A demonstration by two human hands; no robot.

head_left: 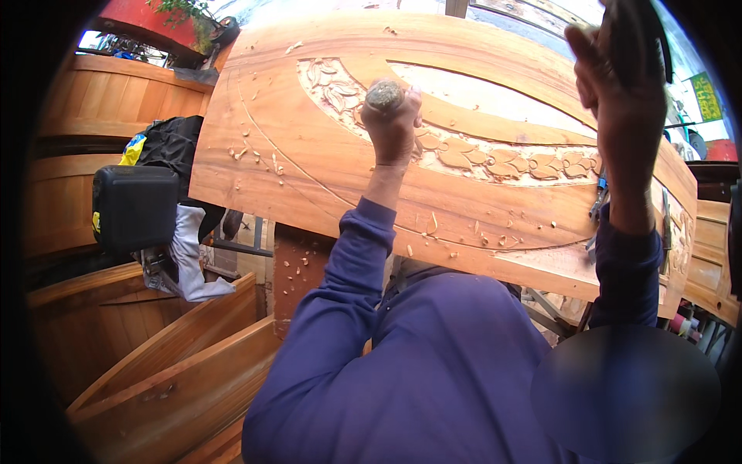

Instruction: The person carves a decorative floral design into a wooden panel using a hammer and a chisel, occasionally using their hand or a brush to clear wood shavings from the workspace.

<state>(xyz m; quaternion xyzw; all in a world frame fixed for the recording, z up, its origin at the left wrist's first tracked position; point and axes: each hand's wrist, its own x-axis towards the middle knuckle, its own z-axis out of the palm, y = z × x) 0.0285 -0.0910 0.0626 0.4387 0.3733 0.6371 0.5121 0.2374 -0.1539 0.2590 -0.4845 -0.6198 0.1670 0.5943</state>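
My left hand (390, 135) is closed around an upright chisel, whose worn round handle end (385, 96) faces up; its blade is hidden below the fist. The fist stands over the carved band of leaves and flowers (510, 164) on a large wooden panel (309, 166). Raised high at the right, my right hand (630, 116) grips a dark mallet (632, 39), partly cut off by the picture's edge. It is well apart from the chisel.
Wood chips (267, 161) lie scattered over the panel. Several metal tools (600, 193) rest near its right end. At the left stand a black hard case (136, 207) and a white cloth (189, 255). Wooden boards (185, 371) lean below, and a potted plant (202, 19) is behind.
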